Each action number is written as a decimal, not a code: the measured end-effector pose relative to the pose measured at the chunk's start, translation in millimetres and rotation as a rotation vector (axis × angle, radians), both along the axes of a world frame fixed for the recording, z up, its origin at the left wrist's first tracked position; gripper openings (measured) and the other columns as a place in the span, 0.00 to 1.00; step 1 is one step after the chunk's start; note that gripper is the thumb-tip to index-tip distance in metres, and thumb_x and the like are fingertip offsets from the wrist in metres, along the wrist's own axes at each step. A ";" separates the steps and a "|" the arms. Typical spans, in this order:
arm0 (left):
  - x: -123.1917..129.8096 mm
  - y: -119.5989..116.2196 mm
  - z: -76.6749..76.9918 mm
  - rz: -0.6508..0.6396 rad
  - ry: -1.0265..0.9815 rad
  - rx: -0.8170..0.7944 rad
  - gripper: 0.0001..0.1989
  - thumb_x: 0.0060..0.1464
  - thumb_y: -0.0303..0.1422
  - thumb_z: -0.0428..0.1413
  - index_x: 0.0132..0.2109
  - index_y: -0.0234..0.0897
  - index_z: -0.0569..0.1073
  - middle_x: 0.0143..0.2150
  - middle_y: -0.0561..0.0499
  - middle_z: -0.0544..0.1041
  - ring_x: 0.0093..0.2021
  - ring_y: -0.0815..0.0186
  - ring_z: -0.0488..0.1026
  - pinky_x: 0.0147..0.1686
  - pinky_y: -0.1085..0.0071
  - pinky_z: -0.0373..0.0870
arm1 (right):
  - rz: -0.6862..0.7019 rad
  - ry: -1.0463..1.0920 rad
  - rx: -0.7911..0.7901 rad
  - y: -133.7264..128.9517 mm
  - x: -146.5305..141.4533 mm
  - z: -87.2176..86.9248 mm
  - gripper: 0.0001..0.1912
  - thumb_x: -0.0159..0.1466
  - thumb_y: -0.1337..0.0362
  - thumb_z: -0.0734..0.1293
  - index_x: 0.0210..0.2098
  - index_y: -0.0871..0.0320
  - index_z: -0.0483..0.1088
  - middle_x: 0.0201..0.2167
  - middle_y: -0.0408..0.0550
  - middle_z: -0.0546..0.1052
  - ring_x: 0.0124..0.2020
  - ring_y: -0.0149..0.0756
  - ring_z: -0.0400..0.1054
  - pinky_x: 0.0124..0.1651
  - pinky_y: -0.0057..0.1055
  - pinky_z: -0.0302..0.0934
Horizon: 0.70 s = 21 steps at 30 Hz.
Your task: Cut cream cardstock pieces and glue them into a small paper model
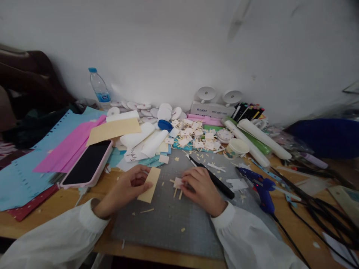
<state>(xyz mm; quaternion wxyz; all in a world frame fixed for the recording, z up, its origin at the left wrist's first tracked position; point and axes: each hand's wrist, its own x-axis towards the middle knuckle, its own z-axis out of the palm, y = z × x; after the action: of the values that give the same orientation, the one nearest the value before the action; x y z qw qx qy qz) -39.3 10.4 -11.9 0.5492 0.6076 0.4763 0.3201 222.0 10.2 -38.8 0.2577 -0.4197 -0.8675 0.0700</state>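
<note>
Between thumb and fingers, my left hand (131, 184) holds a pale yellow paper strip (150, 186) above the grey cutting mat (157, 228). To its right, my right hand (200, 187) has its fingers closed on a small pale paper figure (177, 184) with thin yellow strips sticking out like limbs. The figure is partly hidden by the fingers. A black craft knife (217, 179) lies just beyond my right hand. Small paper scraps (147, 210) are scattered over the mat.
Behind the mat is a pile of similar paper figures (193, 134). A blue glue gun (262, 190) and black scissors (322, 209) lie on the right. On the left are a phone (86, 164), coloured paper sheets (67, 145) and a water bottle (99, 87). A paper cup (237, 148) stands behind the knife.
</note>
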 end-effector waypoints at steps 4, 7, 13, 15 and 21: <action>0.9 -7.6 -5.1 -0.007 -0.030 -0.059 0.18 0.49 0.37 0.60 0.45 0.38 0.64 0.33 0.52 0.74 0.31 0.67 0.74 0.29 0.72 0.71 | -0.062 -0.013 0.090 2.4 10.1 21.1 0.08 0.63 0.68 0.63 0.43 0.56 0.69 0.42 0.51 0.75 0.46 0.43 0.66 0.48 0.42 0.57; 3.9 -13.1 -8.4 -0.022 -0.055 -0.083 0.21 0.48 0.36 0.60 0.47 0.39 0.63 0.32 0.55 0.72 0.28 0.68 0.73 0.27 0.73 0.70 | -0.134 0.048 0.165 -18.8 28.1 37.8 0.13 0.63 0.68 0.63 0.48 0.56 0.67 0.44 0.51 0.74 0.46 0.42 0.66 0.49 0.40 0.57; 9.4 -18.0 -14.9 -0.102 0.067 -0.027 0.17 0.52 0.36 0.57 0.49 0.38 0.67 0.33 0.54 0.71 0.29 0.68 0.71 0.26 0.74 0.67 | -0.639 0.165 0.244 -94.1 85.5 37.0 0.09 0.63 0.61 0.62 0.41 0.56 0.69 0.37 0.50 0.74 0.38 0.41 0.69 0.44 0.37 0.60; 11.7 -17.9 -14.2 -0.147 0.136 0.048 0.15 0.55 0.36 0.54 0.49 0.39 0.69 0.36 0.52 0.73 0.32 0.67 0.71 0.29 0.73 0.68 | -0.802 0.187 0.220 -109.6 101.3 29.0 0.10 0.63 0.59 0.62 0.40 0.57 0.69 0.36 0.50 0.74 0.37 0.42 0.69 0.44 0.38 0.60; 21.1 -15.1 -7.3 -0.373 0.222 0.288 0.14 0.58 0.28 0.49 0.49 0.41 0.74 0.48 0.51 0.76 0.49 0.62 0.70 0.50 0.67 0.65 | -0.628 0.055 0.146 -86.5 108.7 15.7 0.09 0.64 0.60 0.60 0.39 0.57 0.68 0.36 0.51 0.73 0.38 0.42 0.69 0.43 0.38 0.63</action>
<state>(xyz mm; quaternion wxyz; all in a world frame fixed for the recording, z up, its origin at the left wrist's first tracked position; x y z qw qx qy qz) -18.2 -4.7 -19.2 0.4511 0.7881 0.3629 0.2093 330.7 -76.3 -23.1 0.3194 -0.6454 -0.6909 -0.0642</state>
